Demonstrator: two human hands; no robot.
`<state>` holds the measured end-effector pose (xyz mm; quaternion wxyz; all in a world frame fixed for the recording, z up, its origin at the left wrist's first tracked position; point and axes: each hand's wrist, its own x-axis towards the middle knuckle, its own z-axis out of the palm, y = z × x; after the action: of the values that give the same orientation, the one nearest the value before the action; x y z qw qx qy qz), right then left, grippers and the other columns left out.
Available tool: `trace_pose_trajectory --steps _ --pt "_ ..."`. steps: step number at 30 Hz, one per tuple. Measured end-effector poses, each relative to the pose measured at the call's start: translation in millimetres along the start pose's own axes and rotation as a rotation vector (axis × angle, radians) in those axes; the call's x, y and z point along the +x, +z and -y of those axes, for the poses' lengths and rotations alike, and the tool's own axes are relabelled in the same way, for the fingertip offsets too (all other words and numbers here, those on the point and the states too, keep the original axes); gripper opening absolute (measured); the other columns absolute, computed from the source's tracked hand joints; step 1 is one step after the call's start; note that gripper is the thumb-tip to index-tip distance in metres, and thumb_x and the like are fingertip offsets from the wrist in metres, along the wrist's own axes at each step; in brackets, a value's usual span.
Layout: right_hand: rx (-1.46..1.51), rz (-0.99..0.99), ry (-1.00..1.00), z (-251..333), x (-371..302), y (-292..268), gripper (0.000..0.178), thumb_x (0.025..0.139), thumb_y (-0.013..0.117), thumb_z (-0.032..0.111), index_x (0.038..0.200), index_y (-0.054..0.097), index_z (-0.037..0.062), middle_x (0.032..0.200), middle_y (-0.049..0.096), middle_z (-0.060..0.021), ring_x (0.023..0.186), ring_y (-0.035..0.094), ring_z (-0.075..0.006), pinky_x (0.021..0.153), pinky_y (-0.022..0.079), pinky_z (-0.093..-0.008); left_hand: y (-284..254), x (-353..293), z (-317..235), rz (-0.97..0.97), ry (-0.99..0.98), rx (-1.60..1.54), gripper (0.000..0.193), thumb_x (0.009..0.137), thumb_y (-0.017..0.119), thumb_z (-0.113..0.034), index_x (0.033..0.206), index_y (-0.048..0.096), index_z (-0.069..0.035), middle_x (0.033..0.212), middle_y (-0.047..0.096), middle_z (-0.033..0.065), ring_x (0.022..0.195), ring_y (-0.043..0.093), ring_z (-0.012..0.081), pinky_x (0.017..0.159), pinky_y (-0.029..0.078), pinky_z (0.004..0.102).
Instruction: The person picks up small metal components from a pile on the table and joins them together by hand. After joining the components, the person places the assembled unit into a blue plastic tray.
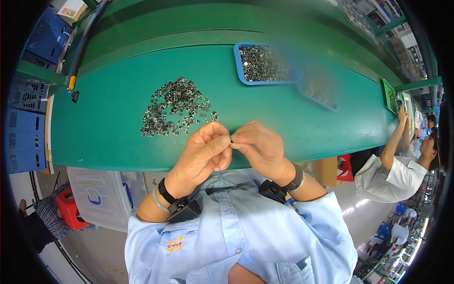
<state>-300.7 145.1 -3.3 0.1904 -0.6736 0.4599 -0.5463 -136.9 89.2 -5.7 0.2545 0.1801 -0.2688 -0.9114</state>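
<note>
Both my hands meet over the front edge of the green table (118,154). My left hand (206,150) is closed, its thumb and forefinger pinching a tiny dark part (231,140). From the other side my right hand (259,146) pinches the same part between thumb and fingertips. The fingers cover most of it, so its exact kind cannot be made out. Just beyond my left hand lies a loose heap of small black and silvery metal parts (177,97), with a few stray pieces at its right side.
A blue tray (240,71) full of small metal parts stands at the back; a blurred clear tray (321,92) is beside it. Blue crates (26,142) stack at the left. A lidded clear bin (97,194) and red stool (71,208) sit below. A co-worker (392,170) works at right.
</note>
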Motion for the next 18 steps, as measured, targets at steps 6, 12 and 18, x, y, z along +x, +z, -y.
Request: trace_pose_trajectory --steps 6,12,18 --pt "0.029 0.005 0.055 -0.1 -0.7 0.5 0.016 0.078 0.068 0.002 0.092 0.06 0.0066 0.083 0.064 -0.0071 0.073 0.061 -0.021 0.062 0.049 -0.03 2.5 0.5 -4.6 -0.027 -0.017 0.044 0.019 0.092 0.058 -0.024 0.093 0.051 -0.006 0.067 0.055 0.0029 0.047 0.046 0.0119 0.043 0.033 0.0246" --pt "0.045 -0.013 0.155 -1.9 1.7 -1.1 0.016 0.078 0.07 0.004 0.091 0.06 0.0058 0.084 0.065 -0.0078 0.072 0.061 -0.0207 0.064 0.049 -0.0294 -2.0 -1.2 -6.3 -0.058 0.006 -0.032 0.015 0.095 0.054 -0.021 0.095 0.053 -0.005 0.066 0.055 0.0046 0.05 0.047 0.0117 0.043 0.034 0.0245" --pt "-0.223 -0.098 0.303 -26.7 48.4 -38.7 0.007 0.084 0.063 0.007 0.088 0.061 0.0017 0.084 0.063 -0.0061 0.075 0.061 -0.014 0.067 0.049 -0.0269 -19.9 -16.1 -17.0 -0.177 0.088 -0.023 0.013 0.096 0.051 -0.018 0.096 0.053 -0.005 0.068 0.054 0.005 0.05 0.046 0.011 0.043 0.033 0.0245"
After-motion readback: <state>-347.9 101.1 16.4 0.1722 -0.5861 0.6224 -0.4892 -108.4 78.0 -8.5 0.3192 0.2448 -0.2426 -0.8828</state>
